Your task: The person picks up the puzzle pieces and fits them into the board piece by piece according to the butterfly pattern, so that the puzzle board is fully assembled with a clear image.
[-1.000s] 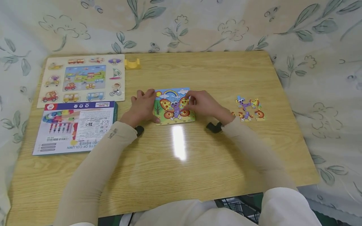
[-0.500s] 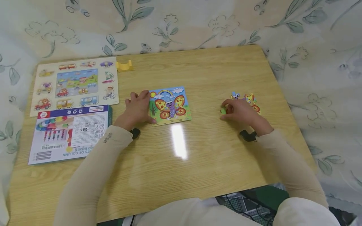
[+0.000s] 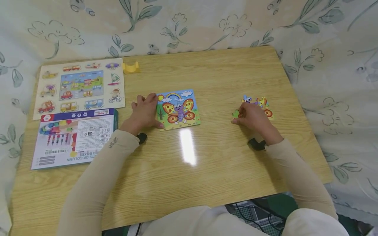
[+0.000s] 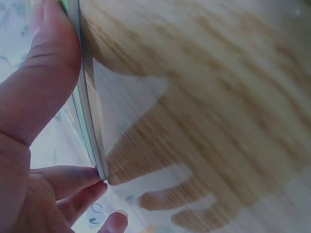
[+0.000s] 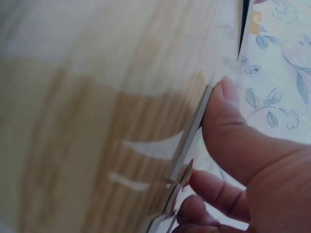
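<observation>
My left hand [image 3: 141, 114] spans the left side of a square butterfly board [image 3: 178, 125], thumb at its lower left corner and a finger at the upper left one. In the left wrist view, thumb and fingers of the left hand [image 4: 41, 116] lie along the board's edge [image 4: 88, 111]. Away to the right, my right hand [image 3: 255, 119] pinches a small green piece [image 3: 235, 114] low over the table. Beside and partly under that hand lie colourful pieces [image 3: 261, 101]. In the right wrist view, the thumb of the right hand [image 5: 252, 165] touches a thin flat piece [image 5: 192, 133].
A vehicle picture board [image 3: 113, 104] lies at the back left, with a yellow curved block [image 3: 131, 68] by its corner. In front of it, overlapping its near edge, is a flat box [image 3: 56, 157]. A flowered cloth [image 3: 206, 26] hangs behind the table [image 3: 165, 183].
My right hand has left the butterfly board, moved right to the loose pieces and taken hold of a green one. My left hand has stayed at the board's left side.
</observation>
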`<state>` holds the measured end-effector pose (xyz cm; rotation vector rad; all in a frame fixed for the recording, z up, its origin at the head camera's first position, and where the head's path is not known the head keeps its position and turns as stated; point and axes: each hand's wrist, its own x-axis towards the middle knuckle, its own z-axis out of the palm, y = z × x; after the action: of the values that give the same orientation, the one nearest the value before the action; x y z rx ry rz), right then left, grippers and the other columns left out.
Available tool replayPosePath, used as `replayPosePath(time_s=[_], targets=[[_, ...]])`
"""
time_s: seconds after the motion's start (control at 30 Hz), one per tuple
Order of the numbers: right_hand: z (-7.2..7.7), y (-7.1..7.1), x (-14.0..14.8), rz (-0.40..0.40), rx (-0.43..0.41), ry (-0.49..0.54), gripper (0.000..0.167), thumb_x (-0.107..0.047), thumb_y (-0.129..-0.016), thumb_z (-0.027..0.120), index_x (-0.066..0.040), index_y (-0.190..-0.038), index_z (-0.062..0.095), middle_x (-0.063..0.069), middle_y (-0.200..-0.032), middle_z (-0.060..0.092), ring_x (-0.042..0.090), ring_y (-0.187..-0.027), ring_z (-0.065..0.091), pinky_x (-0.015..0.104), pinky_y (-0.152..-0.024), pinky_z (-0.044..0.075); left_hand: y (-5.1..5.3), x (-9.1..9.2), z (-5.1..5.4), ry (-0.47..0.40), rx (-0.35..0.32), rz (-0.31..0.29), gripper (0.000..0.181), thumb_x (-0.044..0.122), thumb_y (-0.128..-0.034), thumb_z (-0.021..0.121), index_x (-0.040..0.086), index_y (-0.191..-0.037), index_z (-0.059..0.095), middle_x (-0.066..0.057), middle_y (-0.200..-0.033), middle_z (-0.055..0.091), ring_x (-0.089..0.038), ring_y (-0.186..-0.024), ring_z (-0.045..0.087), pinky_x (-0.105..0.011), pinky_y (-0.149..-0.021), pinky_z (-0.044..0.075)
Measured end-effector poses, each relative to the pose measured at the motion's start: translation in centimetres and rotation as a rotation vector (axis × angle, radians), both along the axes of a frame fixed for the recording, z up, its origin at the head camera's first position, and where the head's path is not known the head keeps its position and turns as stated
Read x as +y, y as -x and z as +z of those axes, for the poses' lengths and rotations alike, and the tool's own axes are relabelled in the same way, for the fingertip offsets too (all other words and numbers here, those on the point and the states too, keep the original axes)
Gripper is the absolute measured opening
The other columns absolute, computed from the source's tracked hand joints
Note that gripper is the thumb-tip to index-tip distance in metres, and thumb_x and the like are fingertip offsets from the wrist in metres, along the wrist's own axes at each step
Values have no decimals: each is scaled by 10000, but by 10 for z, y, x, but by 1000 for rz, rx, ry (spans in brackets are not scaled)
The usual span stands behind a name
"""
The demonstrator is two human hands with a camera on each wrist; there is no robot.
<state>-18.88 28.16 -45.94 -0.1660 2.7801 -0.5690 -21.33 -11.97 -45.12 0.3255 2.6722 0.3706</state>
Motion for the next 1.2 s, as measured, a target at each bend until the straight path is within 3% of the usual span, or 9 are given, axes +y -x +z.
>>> replayPosePath(time_s=[0.27,0.47,0.63,0.8,0.93,1.2], targets=[[0,-1,-5,-5,-1,9,505,-376,-805,768,19,-1006,526,183,-1050,460,328,-913,479,460,-780,407,2,-2,1,-8,-4,7,1169,474,-635,860,38,-1518,230,-115,-1594,147,-407,-1290,179,-610,-1024,218],[3,0,-11,14,39,47,384,-311,-841,743,-37,-980,513,143,-903,648,277,-798,595,390,-696,416,2,-3,2,-5,-2,11,1161,473,-642,856,40,-1518,229,-116,-1593,147,-408,-1289,180,-604,-1027,219],[9,4,-26,62,54,192,190,-199,-936,630,-43,-1004,546,126,-851,652,217,-710,566,333,-642,404,2,-3,2,-1,6,16,1164,480,-642,854,37,-1518,229,-113,-1594,147,-411,-1297,181,-590,-1017,226],[20,12,-68,77,25,413,167,-200,-936,626,-54,-1001,578,93,-874,634,158,-718,586,289,-629,438,1,-4,3,-4,13,11,1167,482,-639,856,30,-1516,233,-111,-1595,147,-411,-1299,182,-584,-999,232],[24,20,-112,155,-31,548,157,-170,-919,649,-43,-990,590,92,-863,631,164,-722,593,267,-632,445,1,-5,4,-5,20,3,1165,488,-635,857,27,-1512,245,-111,-1594,154,-409,-1291,188,-581,-985,237],[9,28,-177,288,-122,589,107,-156,-884,675,-83,-929,611,37,-808,646,146,-720,591,271,-643,464,-1,-5,7,-5,-7,-26,1166,506,-644,846,57,-1523,225,-95,-1603,143,-400,-1291,202,-586,-990,238]])
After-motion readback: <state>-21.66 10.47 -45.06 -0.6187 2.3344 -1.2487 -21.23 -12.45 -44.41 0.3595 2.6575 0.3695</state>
